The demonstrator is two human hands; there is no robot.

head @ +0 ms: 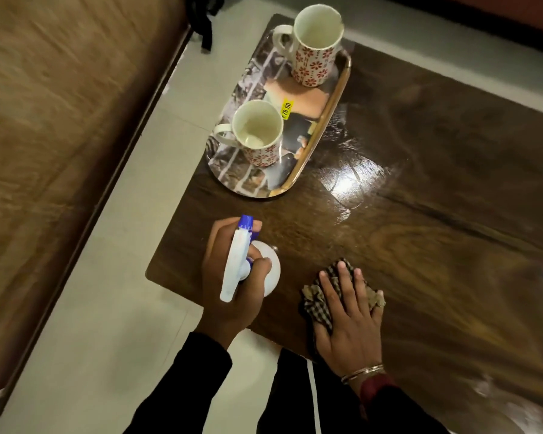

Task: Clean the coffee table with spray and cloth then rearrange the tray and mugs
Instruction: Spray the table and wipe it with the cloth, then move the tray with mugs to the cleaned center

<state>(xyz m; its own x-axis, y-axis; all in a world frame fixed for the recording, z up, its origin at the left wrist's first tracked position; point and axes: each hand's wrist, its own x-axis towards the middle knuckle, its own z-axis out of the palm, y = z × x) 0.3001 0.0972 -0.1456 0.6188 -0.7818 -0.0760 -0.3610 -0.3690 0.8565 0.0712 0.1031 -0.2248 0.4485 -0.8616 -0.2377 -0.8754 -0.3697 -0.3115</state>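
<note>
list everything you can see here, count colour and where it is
coffee table: 1, dark glossy brown, centre and right
tray: 1, picture print with gold rim, far left end of table
mugs: 2, white with red flowers, upright on tray
price sticker: 1, yellow, on tray between mugs
spray bottle: 1, white with blue nozzle, over table's near left corner
cloth: 1, brown checked, on table
floor: pale tiles, left of table
upholstered furniture: 1, brown, far left
left grip: 1, black sleeve, holds spray bottle
right grip: 1, fingers flat, presses cloth
</note>
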